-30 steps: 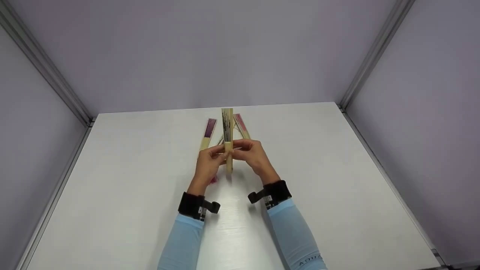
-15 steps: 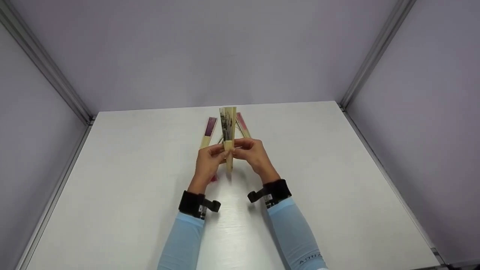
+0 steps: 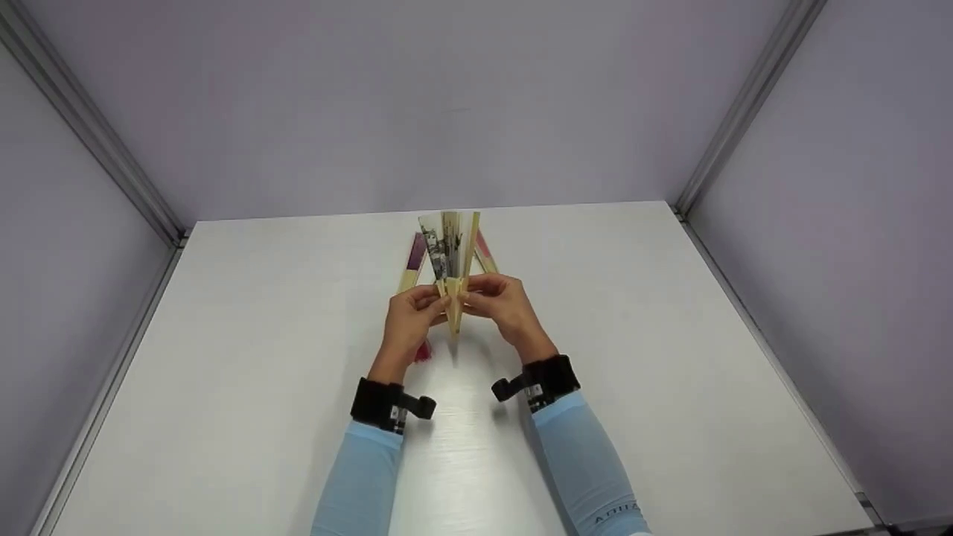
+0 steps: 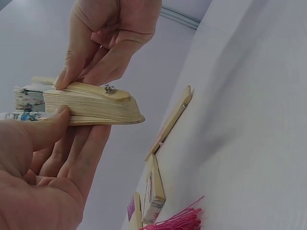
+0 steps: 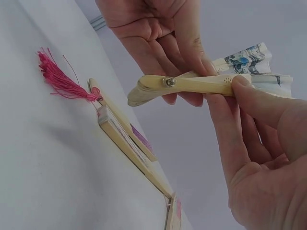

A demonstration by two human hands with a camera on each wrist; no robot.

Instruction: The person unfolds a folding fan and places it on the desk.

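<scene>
Both hands hold 1 fan (image 3: 449, 262) in the air above the table (image 3: 223, 357), its pivot end pointing down toward the person and its paper end fanned slightly apart at the top, which fits a grip that leaves the ribs free to spread about the rivet (image 5: 168, 82). The left hand (image 3: 412, 316) pinches the fan's left guard stick between thumb and curled fingers, just above the rivet; in the left wrist view its thumb (image 4: 45, 127) lies along the stack's edge with the fingers under it. The right hand (image 3: 500, 301) pinches the right guard the same way, thumb (image 5: 249, 98) pressed on the outer stick and fingers wrapped behind. Both wrists are raised off the table and bent inward toward the fan, forearms converging from the near edge. Beyond the fan, on the table, lie 2 more fans: a closed one (image 3: 414, 262) to its left and another (image 3: 482, 249) to its right. A pink tassel (image 5: 60, 79) rests on the table below the held fan.
</scene>
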